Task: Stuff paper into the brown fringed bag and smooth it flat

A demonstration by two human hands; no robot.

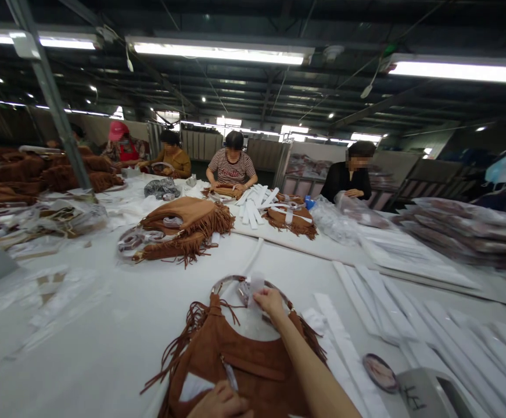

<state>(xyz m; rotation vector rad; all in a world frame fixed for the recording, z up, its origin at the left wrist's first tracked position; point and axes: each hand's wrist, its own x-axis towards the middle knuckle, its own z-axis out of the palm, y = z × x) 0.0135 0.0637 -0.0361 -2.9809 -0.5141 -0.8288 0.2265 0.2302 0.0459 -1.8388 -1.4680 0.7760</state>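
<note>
A brown suede fringed bag [239, 363] lies flat on the white table [117, 331] right in front of me. Its curved metal handle [224, 283] is partly wrapped in white paper. My right hand [270, 302] reaches forward and pinches the white wrap on the handle's top. My left hand [220, 402] rests at the bottom edge on the bag's body, fingers curled beside the zipper pull and a white tag; what it holds, if anything, is hidden.
White paper strips [392, 313] lie in rows to my right, with a tape roll [379, 371] and a grey dispenser [431, 395]. More fringed bags [183, 226] are piled mid-table. Several people work on the far side. Bagged goods [462, 232] are stacked at right.
</note>
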